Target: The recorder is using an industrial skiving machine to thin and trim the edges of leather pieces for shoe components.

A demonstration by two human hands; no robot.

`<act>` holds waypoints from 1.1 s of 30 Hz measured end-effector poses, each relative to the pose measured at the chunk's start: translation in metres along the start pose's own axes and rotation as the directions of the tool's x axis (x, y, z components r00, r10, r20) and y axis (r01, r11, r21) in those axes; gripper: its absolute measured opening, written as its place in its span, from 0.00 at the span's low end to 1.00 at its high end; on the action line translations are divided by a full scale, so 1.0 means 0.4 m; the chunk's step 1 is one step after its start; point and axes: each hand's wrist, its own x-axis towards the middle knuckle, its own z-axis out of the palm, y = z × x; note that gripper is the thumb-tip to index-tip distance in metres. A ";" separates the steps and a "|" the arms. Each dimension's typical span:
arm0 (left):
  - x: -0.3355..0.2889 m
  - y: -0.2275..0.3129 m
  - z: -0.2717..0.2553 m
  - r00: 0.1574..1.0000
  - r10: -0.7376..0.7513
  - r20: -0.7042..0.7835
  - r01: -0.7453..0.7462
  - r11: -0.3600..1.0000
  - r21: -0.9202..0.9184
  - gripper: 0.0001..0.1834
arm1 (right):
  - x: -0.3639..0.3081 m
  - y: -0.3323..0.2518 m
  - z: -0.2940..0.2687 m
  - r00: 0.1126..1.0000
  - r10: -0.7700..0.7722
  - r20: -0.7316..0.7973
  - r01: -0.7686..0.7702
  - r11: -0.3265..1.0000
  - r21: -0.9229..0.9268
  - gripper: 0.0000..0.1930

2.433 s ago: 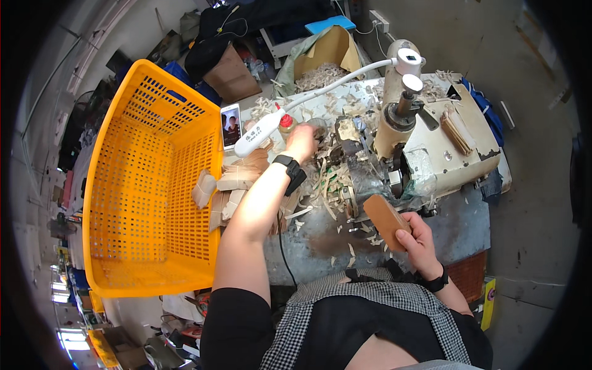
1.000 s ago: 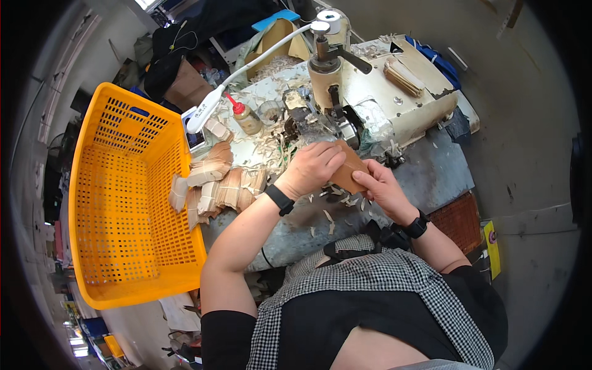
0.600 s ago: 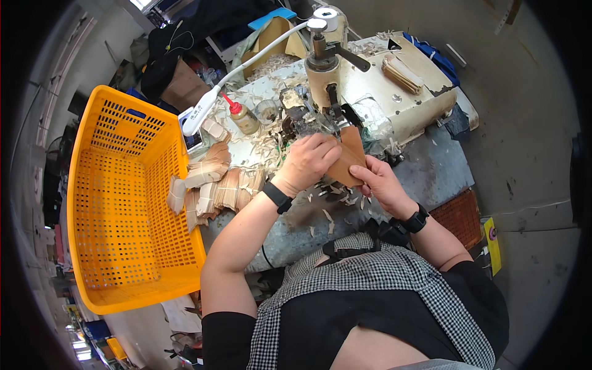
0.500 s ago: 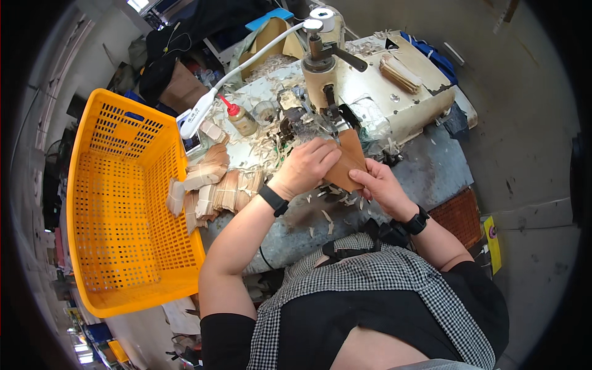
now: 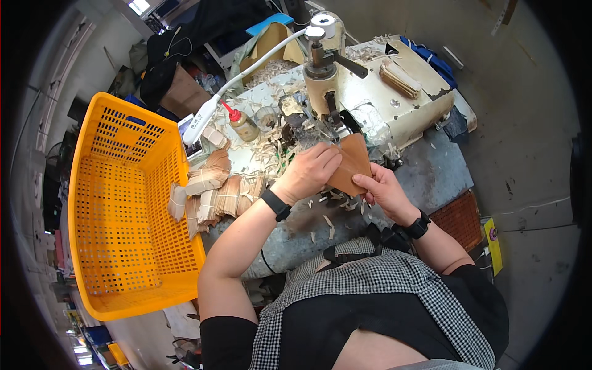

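Note:
A flat brown leather piece [image 5: 353, 165] lies between my hands, its far end at the working head of a cream skiving machine [image 5: 322, 92]. My left hand [image 5: 310, 169] pinches its left edge, fingers bent and pressed together. On the near right corner my right hand [image 5: 383, 188] holds on, thumb on top and fingers beneath. The machine's foot partly hides the far edge of the leather. Thin pale shavings [image 5: 280, 151] are scattered around the machine head and on the metal table [image 5: 296, 237] below.
A yellow perforated basket [image 5: 200, 259] stands at the left. Beside it lie tied bundles of leather pieces [image 5: 231, 194]. A red-capped bottle [image 5: 242, 125] and a white lamp [image 5: 203, 117] stand behind my left hand. Another bundle [image 5: 399, 78] rests on the machine's cover.
The leather piece and both hands have shifted slightly in the picture, nearly together with the whole scene. Both hands keep their hold on it.

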 end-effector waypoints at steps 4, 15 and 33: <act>0.003 -0.008 0.009 0.999 -0.010 -0.038 0.013 0.997 0.072 0.29 | 0.006 -0.006 0.001 1.000 -0.012 0.006 0.012 1.000 0.029 0.12; 0.000 -0.013 0.008 0.999 0.004 -0.043 -0.001 0.998 0.064 0.29 | 0.006 -0.003 0.003 1.000 -0.024 -0.005 0.024 0.999 0.032 0.13; 0.002 -0.004 -0.007 1.000 0.009 -0.005 -0.009 1.000 0.000 0.27 | 0.005 0.003 0.004 1.000 -0.017 -0.024 0.018 0.999 0.047 0.12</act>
